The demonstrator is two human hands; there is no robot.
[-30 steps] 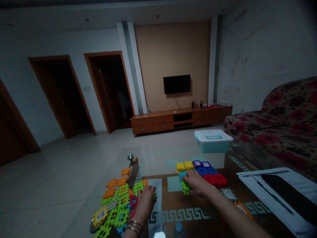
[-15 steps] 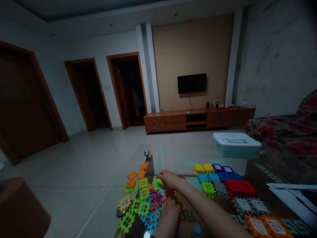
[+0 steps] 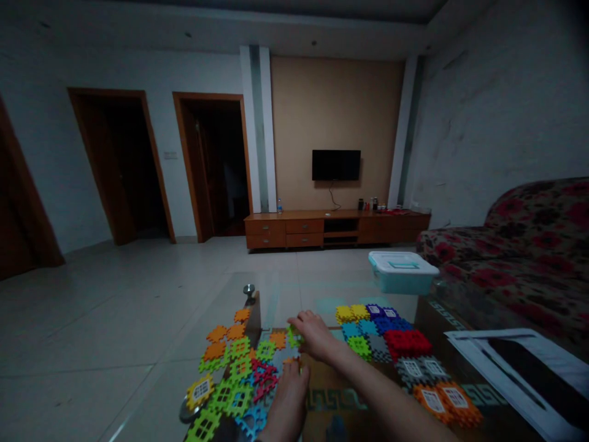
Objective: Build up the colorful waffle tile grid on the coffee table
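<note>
My right hand (image 3: 313, 333) reaches in from the right, its fingers closed at the edge of a green puzzle tile (image 3: 293, 335) with toothed edges. Nearer to me is my left hand (image 3: 289, 393), fingers curled downward, with an orange tile (image 3: 291, 361) just beyond the fingertips. A bit of green shows by those fingers; what they grip is hidden. To the left lie loose tiles: green window tiles (image 3: 239, 348), pink-red pieces (image 3: 264, 380), blue pieces (image 3: 252, 422) and orange ones (image 3: 215, 351). Another orange tile (image 3: 278, 340) lies left of my right hand.
Sorted tile stacks stand right on the glass table, including red (image 3: 407, 344), yellow (image 3: 352, 314) and orange ones (image 3: 446, 402). Beyond them is a lidded teal box (image 3: 403, 279). Papers (image 3: 510, 368) with a dark object lie far right. A yellow tile (image 3: 200, 391) sits at the left edge.
The view has swung to the right, so the table things sit further left. Both hands stay close together; the green tile by my right hand now looks more tilted.
</note>
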